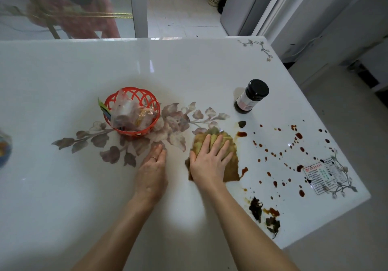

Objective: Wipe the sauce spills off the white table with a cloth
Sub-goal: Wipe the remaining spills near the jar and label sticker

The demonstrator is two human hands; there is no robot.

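A stained yellow-green cloth point(231, 161) lies flat on the white table point(63, 186). My right hand point(210, 161) presses down on it with straight, spread fingers. Just left of it, my left hand point(152, 172) rests flat on the tabletop and holds nothing. Dark red-brown sauce drops point(281, 153) are scattered over the table's right part, from beside the cloth out to the right edge. Two dark clumps of sauce solids point(256, 207) sit near the front right edge.
A dark jar with a black lid point(252, 96) stands behind the spills. A red plastic basket point(132, 111) with wrapped packets is at the centre left. A printed sticker point(323, 174) lies near the right corner. The table's right edge drops to the floor.
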